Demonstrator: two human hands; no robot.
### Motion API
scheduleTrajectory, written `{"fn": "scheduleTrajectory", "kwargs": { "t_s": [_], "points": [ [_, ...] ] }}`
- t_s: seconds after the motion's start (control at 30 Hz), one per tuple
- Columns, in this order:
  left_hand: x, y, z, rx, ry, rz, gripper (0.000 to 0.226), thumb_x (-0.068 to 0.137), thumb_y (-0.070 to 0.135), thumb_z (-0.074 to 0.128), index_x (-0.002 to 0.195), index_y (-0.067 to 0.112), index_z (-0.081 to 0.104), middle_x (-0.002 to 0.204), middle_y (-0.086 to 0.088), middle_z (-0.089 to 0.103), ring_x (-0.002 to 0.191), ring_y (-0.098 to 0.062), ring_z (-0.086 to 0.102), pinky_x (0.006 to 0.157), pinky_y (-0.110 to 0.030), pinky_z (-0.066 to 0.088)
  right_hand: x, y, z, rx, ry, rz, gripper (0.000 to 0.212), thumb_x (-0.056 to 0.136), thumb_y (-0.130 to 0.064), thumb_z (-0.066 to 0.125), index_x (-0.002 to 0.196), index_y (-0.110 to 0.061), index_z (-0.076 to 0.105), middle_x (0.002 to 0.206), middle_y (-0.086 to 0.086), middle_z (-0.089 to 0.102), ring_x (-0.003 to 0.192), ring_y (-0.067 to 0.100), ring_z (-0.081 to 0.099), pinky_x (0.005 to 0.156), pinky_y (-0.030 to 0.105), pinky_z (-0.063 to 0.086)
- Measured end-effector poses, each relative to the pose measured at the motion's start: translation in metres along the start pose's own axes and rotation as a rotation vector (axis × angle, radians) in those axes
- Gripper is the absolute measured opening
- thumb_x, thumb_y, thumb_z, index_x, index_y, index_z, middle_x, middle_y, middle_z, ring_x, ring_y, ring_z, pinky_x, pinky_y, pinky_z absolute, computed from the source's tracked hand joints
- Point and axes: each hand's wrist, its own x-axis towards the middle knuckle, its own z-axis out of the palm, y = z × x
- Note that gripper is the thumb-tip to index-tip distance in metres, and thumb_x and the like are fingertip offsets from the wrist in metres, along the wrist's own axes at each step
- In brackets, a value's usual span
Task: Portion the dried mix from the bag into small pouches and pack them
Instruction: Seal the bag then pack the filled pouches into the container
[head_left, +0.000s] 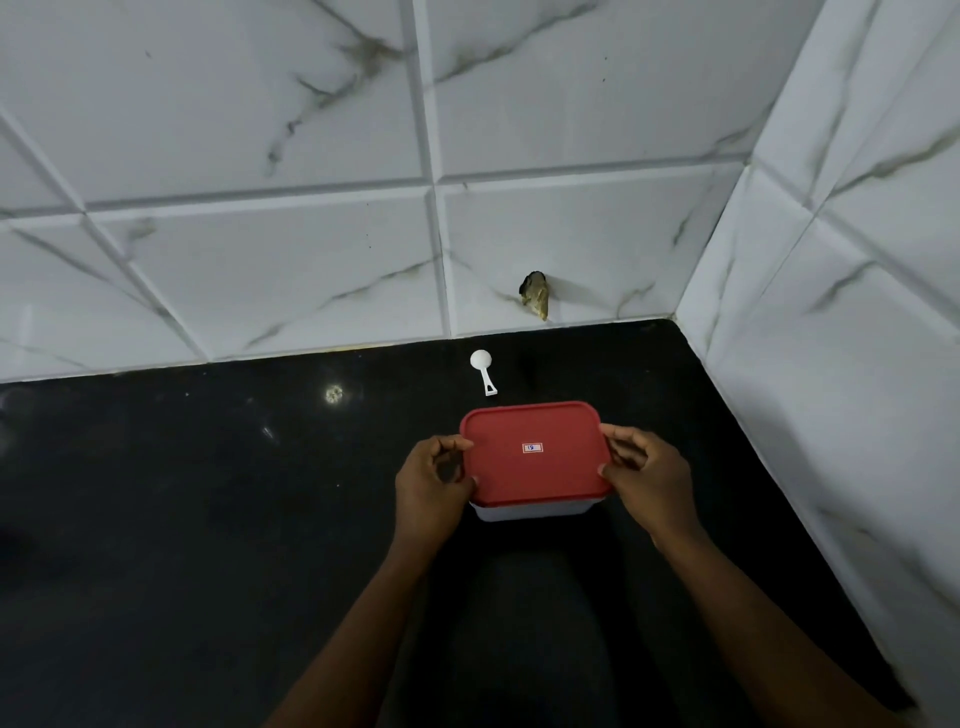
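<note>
Gripping entry, both hands on one item.

**Item:** box (535, 512), white base, red lid (535, 457), standing on the black counter (208, 519) toward its back right corner.

**Hands:** left hand (434, 480) clasps the lid's left edge with curled fingers. Right hand (644, 478) clasps the right edge the same way. Neither hand holds the base. Whether the lid is sealed cannot be told.

**Task goods:** bag and pouches are not in view. The lid is opaque and the contents are hidden, so that they are inside is only a guess.

**Accessory:** white scoop (483, 370) lies just behind the box, handle toward it, not touching.

**Hazards, judged:**
- A tight lid may let go at once, jolting the box and scattering any dry contents.
- With the base unheld, it may rise with the lid and then drop.
- A shove backward would knock the scoop toward the back wall (260, 270).
- The broken hole (535, 301) in a tile sits above the work spot, so grit could fall from it.

**Room:**
- The back wall is near, behind the scoop.
- The side wall (831, 364) is near on the right, leaving little room there.
- Wide bare counter lies to the left, the better place for laying things out.
- The front edge cannot be made out.
</note>
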Motion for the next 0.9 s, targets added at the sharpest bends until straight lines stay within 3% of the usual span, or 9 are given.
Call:
{"fn": "scheduleTrajectory", "kwargs": {
  "t_s": [0.07,0.13,0.2,0.27,0.37,0.47,0.6,0.77,0.9],
  "points": [
    [-0.001,-0.001,0.001,0.019,0.007,0.025,0.046,0.079,-0.009,0.078,0.100,0.031,0.066,0.123,0.007,0.064,0.112,-0.004,0.064,0.088,-0.015,0.055,0.000,0.000,0.000,-0.057,-0.006,-0.028,0.054,0.079,0.012,0.068,0.126,-0.016,0.069,0.122,-0.006,0.070,0.099,-0.012,0.062,0.095,0.019,0.054],
    [-0.001,-0.001,0.001,0.057,0.003,0.044,0.049,0.079,-0.009,0.077,0.098,0.033,0.064,0.125,0.005,0.062,0.112,-0.006,0.064,0.087,-0.014,0.053,0.002,0.000,0.000,-0.117,-0.011,-0.059,0.055,0.079,0.010,0.068,0.127,-0.017,0.068,0.122,-0.004,0.069,0.097,-0.013,0.061,0.089,0.011,0.052],
    [0.002,0.001,0.002,0.120,0.003,0.066,0.049,0.076,-0.009,0.076,0.100,0.031,0.063,0.125,0.002,0.058,0.108,-0.006,0.063,0.079,-0.006,0.051,0.005,0.000,0.002,-0.188,-0.005,-0.119,0.052,0.080,0.003,0.071,0.127,-0.019,0.068,0.126,-0.002,0.066,0.106,-0.003,0.063,0.098,0.024,0.054],
    [0.006,0.004,0.005,0.198,0.013,0.108,0.049,0.075,-0.006,0.075,0.111,0.026,0.063,0.127,0.001,0.053,0.109,-0.009,0.061,0.078,-0.005,0.047,0.010,-0.001,0.005,-0.273,-0.007,-0.179,0.051,0.084,-0.009,0.074,0.132,-0.020,0.065,0.136,-0.001,0.059,0.122,0.012,0.058,0.110,0.032,0.046],
    [0.014,0.010,0.014,0.339,0.017,0.229,0.050,0.087,0.011,0.073,0.134,0.014,0.058,0.143,-0.003,0.046,0.130,-0.016,0.051,0.100,-0.009,0.037,0.020,-0.007,0.011,-0.365,-0.035,-0.210,0.057,0.093,-0.029,0.070,0.146,-0.018,0.052,0.153,0.000,0.043,0.141,0.016,0.041,0.113,0.026,0.030],
    [0.020,0.008,0.026,0.566,-0.070,0.323,0.066,0.101,0.041,0.057,0.155,0.008,0.038,0.164,-0.008,0.032,0.154,-0.023,0.026,0.125,-0.030,0.019,0.027,-0.006,0.021,-0.457,-0.111,-0.218,0.067,0.099,-0.043,0.058,0.156,-0.018,0.034,0.164,-0.001,0.027,0.151,0.017,0.026,0.120,0.034,0.024],
    [0.019,-0.001,0.034,0.746,-0.156,0.337,0.100,0.091,0.077,0.017,0.163,0.008,0.014,0.173,-0.005,0.008,0.160,-0.020,-0.002,0.129,-0.034,-0.003,0.026,0.001,0.029,-0.592,-0.190,-0.224,0.077,0.101,-0.056,0.043,0.161,-0.020,0.012,0.169,-0.003,0.011,0.155,0.017,0.013,0.122,0.042,0.024],
    [0.020,-0.013,0.035,0.770,-0.142,0.383,0.107,0.088,0.085,-0.002,0.164,0.010,0.009,0.173,-0.003,0.001,0.159,-0.016,-0.009,0.130,-0.036,-0.004,0.022,0.007,0.032,-0.604,-0.160,-0.226,0.078,0.101,-0.059,0.038,0.162,-0.024,0.004,0.170,-0.006,0.006,0.154,0.018,0.014,0.120,0.042,0.028],
    [0.025,-0.018,0.038,0.782,-0.130,0.401,0.096,0.095,0.077,0.008,0.164,0.011,0.007,0.173,-0.002,0.000,0.159,-0.015,-0.011,0.128,-0.032,-0.008,0.024,0.010,0.036,-0.644,-0.139,-0.232,0.077,0.100,-0.062,0.031,0.162,-0.027,0.000,0.169,-0.009,0.001,0.154,0.017,0.015,0.121,0.044,0.030]
  ]
}}
